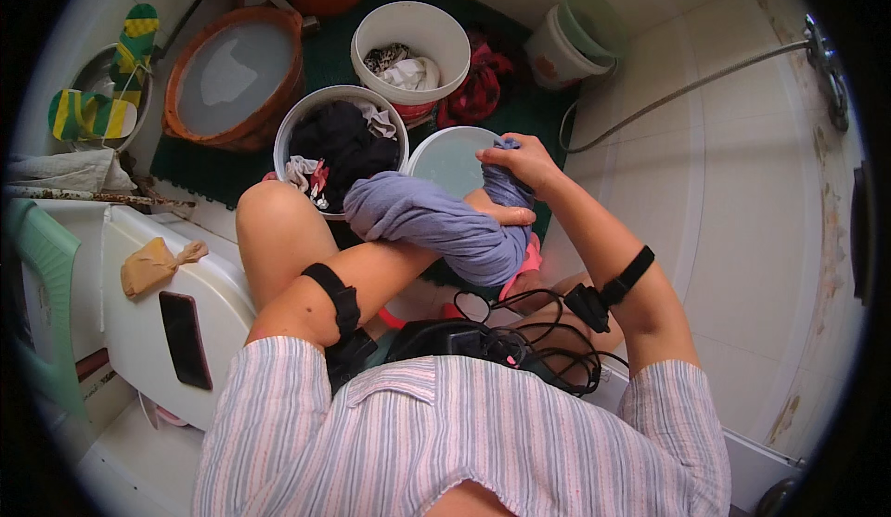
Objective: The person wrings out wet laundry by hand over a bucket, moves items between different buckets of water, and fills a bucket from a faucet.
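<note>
So the room was a small tiled washroom; pale floor tiles [742, 239] ran off to the right and a dark green mat [200, 169] covered the middle of the floor, with a pile of tubs on it. A brown basin [232, 76] full of water sat at the left; just beside it was a white bucket [339, 146] stuffed with dark clothes, and behind that another white bucket [413, 48] with a few light pieces in it. A hose [687, 85] curved along the right wall.

The cloth [436, 225] was a wet, bluish-purple thing, twisted into a thick roll; it hung above a small water-filled pail [450, 160], in front of the person's knees. The right hand [520, 160] was clenched on its upper end; the left hand [501, 213] was mostly buried in the roll, so couldn't really tell its grip.
</note>
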Motion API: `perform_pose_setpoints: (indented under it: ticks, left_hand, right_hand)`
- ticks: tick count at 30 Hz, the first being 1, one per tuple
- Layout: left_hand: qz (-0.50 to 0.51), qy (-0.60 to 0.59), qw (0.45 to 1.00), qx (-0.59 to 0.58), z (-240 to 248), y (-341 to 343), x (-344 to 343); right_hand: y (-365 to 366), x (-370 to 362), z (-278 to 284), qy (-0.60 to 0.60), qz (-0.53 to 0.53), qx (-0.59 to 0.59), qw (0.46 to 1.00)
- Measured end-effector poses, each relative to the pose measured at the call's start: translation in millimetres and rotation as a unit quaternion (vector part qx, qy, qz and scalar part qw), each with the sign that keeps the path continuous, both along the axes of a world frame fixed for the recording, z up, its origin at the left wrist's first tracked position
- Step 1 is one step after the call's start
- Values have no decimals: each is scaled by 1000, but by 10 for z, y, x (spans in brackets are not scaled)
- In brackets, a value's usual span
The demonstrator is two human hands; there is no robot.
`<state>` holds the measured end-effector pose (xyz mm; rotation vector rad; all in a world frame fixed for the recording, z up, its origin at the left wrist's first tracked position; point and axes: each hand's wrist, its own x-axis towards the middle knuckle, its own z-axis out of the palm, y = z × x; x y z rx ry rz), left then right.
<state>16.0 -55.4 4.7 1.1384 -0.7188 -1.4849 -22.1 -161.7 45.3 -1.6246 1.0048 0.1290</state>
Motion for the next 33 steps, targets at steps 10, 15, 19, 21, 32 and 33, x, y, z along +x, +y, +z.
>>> perform_pose_setpoints:
  ticks: [10,15,19,21,32,33]
  left_hand:
    - [8,-115,987,109,-166,-24,-39]
    - [19,-126,987,100,-175,-85,-61]
    - [23,-130,986,101,-196,-92,-31]
    - [21,-128,986,105,-215,-74,-23]
    - [42,-53,993,96,-318,48,110]
    - [46,-26,995,88,-327,47,121]
  right_hand:
    - [86,125,-320,148,102,-268,947]
    - [169,178,-342,182,97,-317,926]
    - [230,203,-375,223,112,-346,905]
    - [243,209,-364,235,127,-349,898]
    - [243,169,-599,178,23,-359,916]
    - [175,116,-657,107,-32,-310,944]
